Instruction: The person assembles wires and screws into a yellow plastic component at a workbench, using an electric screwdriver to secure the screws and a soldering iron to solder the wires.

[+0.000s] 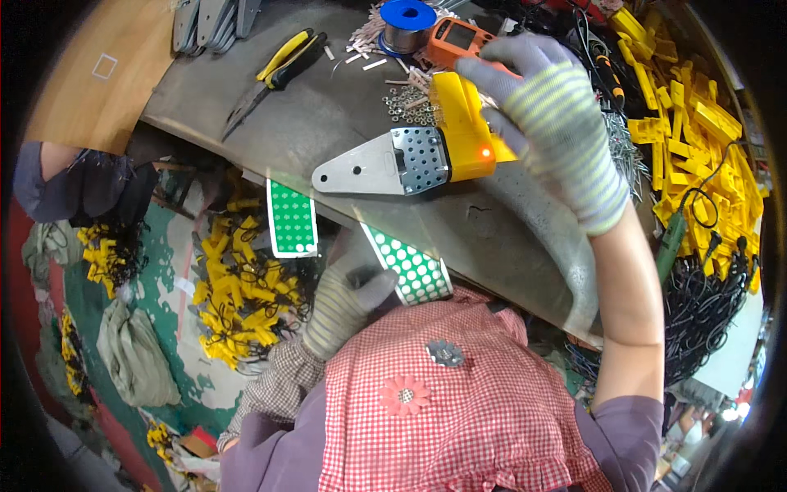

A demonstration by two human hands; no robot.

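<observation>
On the grey metal table lies a device with a yellow plastic housing (467,135), a lit red light and a tapered grey metal plate (361,170) with a perforated section. My right hand (561,123), in a grey striped glove, grips the housing at its upper right, fingers over its top. My left hand (340,299), gloved too, hangs below the table's front edge, its fingers smeared by motion. Beside it are a green sheet with white dots (414,271) and a green sheet with small marks (292,220); whether the hand touches either is unclear.
Pliers (275,78), a solder spool (407,25), small nuts (410,105) and an orange meter (459,41) lie farther back. Yellow plastic parts (689,123) and black cables (701,328) are heaped at right. More yellow pieces (246,287) lie below, at left.
</observation>
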